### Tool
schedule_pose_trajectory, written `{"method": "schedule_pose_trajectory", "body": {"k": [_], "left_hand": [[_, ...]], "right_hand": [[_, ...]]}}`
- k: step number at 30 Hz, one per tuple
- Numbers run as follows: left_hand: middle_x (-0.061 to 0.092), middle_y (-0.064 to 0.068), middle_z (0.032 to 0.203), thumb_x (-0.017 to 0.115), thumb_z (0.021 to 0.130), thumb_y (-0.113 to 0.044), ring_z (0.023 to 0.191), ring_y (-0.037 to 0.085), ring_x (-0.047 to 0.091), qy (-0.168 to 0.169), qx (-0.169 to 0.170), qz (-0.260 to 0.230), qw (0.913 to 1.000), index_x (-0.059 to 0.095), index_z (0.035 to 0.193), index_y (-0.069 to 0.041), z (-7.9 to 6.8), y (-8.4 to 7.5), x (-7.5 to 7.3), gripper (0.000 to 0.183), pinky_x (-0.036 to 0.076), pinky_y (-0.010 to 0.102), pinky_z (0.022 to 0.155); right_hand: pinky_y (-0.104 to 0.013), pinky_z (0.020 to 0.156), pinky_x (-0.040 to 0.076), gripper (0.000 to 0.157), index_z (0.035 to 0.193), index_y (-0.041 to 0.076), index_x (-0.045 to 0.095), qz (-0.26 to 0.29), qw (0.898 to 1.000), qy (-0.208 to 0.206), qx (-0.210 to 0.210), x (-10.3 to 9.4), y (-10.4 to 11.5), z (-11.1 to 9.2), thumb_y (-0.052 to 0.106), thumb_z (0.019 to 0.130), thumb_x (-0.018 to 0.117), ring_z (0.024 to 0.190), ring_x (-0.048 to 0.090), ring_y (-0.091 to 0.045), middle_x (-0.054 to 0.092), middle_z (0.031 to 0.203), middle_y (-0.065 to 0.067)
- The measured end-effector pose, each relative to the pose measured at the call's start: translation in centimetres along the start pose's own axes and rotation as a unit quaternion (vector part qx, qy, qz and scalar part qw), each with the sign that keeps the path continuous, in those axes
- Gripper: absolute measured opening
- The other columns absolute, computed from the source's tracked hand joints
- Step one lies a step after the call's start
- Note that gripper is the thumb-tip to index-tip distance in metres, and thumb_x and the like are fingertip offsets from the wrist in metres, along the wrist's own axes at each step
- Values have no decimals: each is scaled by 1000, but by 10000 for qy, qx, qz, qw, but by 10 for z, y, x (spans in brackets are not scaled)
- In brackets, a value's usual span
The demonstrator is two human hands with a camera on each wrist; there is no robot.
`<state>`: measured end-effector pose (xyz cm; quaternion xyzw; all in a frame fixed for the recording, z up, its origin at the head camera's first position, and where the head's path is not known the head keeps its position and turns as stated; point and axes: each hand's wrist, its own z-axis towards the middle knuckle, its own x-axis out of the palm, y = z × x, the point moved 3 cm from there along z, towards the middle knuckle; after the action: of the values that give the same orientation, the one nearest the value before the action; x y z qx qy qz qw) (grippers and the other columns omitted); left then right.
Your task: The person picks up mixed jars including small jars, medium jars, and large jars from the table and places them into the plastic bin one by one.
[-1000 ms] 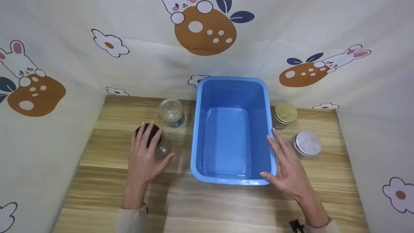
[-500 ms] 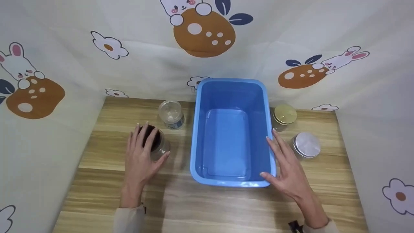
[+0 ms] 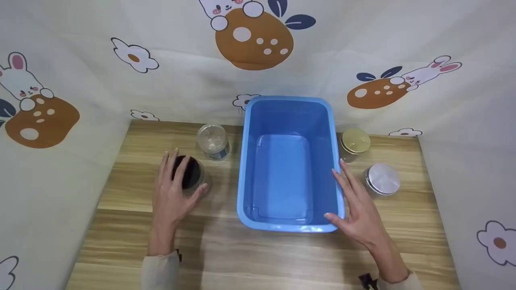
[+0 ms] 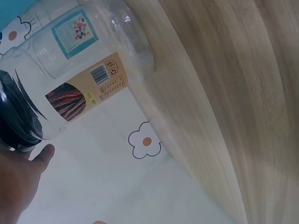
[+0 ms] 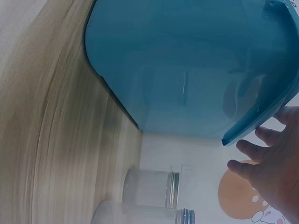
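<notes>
Over a clear jar [image 4: 70, 84] with a black lid [image 3: 191, 173] hangs my left hand [image 3: 171, 197]. Its fingers are spread, fairly straight, on the lid's left part, and the thumb lies along the right side. The jar stands upright; a tan label with a dark red picture and a barcode shows in the left wrist view. My right hand [image 3: 356, 209] rests at the right rim of a blue plastic bin [image 3: 290, 227], thumb near the front corner. In the right wrist view, its extended fingers [image 5: 252, 151] lie by the outer lip.
Behind the black-lidded jar stands another clear jar [image 3: 213, 141] with a blue label. Right of the bin are a gold-lidded jar [image 3: 355, 141] and a silver-lidded jar [image 3: 383, 179]. Patterned cloth [image 3: 181, 80] rises around the wooden table [image 3: 250, 257].
My left hand has shifted left across the black lid, baring more of it and spreading its fingers. My right hand and the bin have stayed in place.
</notes>
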<state>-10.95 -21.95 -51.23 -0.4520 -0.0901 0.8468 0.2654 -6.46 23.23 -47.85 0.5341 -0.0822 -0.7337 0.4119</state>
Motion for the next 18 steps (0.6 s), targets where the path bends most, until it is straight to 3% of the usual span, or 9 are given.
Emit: {"method": "schedule_pose_trajectory", "body": {"k": [3,9,18], "left_hand": [[38,14,156,70,78,-54,142,41,33,-44,-32,-52,10000,52,144,-12,0,3,1,81,31,65,109],[39,12,155,70,79,-53,141,38,35,-88,-258,-214,9994,54,143,-11,0,10,2,79,32,57,112],[40,10,155,73,79,-48,139,33,40,-137,-617,-634,9960,53,144,-13,-4,16,4,76,36,57,108]], "right_hand": [[-45,117,26,96,154,10,37,48,10000,28,77,1,-1,0,48,76,77,145,31,-32,23,163,-13],[-65,108,32,100,156,13,31,124,9993,149,324,3,-1,0,44,75,79,146,29,-32,21,164,-12],[-68,106,32,102,157,13,28,178,9989,158,415,3,-1,0,43,74,78,146,28,-31,22,163,-13]]}}
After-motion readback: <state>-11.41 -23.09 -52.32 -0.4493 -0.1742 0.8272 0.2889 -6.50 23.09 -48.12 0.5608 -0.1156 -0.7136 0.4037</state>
